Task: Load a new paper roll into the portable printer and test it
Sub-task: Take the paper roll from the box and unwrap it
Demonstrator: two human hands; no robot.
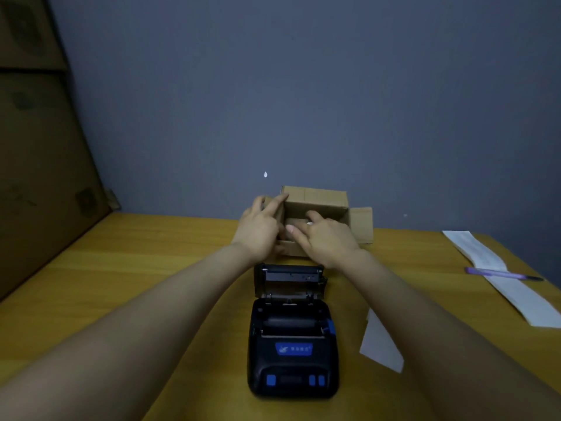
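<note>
Black portable printer with blue buttons sits on the yellow wooden table, centre-near, long axis running 6 to 12 o'clock: button panel toward the person at 6, lid hinged up at the 12 end, paper bay open. Both hands are beyond it at 12, at a small open brown cardboard box. Left hand at the box's left wall, fingers spread, index along the top edge. Right hand reaches into the box opening, fingers loosely spread; can't tell if it grips anything, contents hidden. Forearms pass either side of the printer, not touching it. White paper scrap just right of the printer at 3. Long white paper strip further out toward 2, purple pen lying across it. Large brown cartons stacked at 10, against the grey wall.
</note>
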